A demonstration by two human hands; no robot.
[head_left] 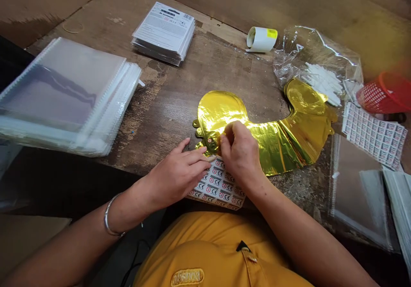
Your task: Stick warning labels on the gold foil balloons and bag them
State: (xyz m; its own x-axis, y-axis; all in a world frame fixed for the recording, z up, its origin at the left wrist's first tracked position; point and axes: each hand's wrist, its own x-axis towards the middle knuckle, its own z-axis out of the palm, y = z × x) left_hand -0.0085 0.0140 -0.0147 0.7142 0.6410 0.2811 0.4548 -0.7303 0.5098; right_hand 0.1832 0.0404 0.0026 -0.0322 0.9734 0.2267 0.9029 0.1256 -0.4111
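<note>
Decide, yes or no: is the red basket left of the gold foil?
No, the red basket is to the right of the gold foil.

Scuffed brown tabletop (173, 111) with plain brown panels (308, 0) behind

Head-worn, looks forward and down over the yellow shirt (224, 244) — close above the left hand (180, 173) and right hand (242, 152) — and takes in the table (218, 75) beyond, as far as the back panel (257, 0).
</note>
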